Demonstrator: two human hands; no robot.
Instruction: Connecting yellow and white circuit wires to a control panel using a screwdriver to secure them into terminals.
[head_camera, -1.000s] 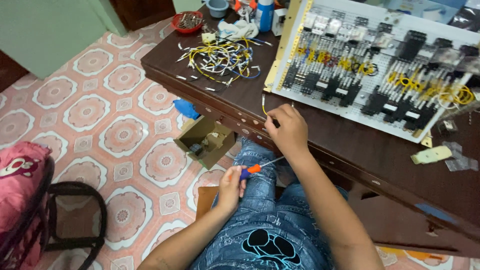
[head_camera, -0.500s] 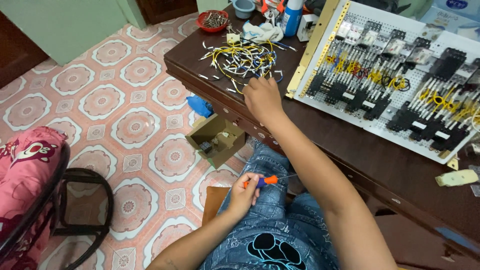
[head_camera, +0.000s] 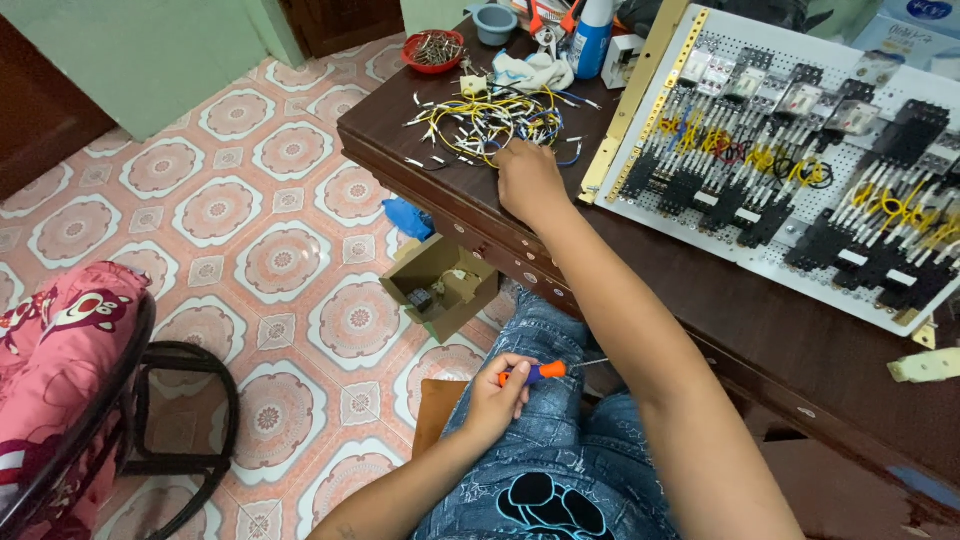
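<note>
Bright, even indoor light, soft shadows, sharp focus, slight wide-angle bending toward the edges.

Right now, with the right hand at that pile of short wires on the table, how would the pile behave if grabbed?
The pile of short wires looks thin and bent, so probably floppy and light. The strands cross loosely under the right hand, so neighbours may snag and drag along.

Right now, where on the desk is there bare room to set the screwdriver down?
Bare wood shows on the desk along its near edge, between the right hand and the white panel board. A smaller patch lies left of the wire pile, near the corner. The far end is crowded: red bowl, grey cup, cloth.
</note>
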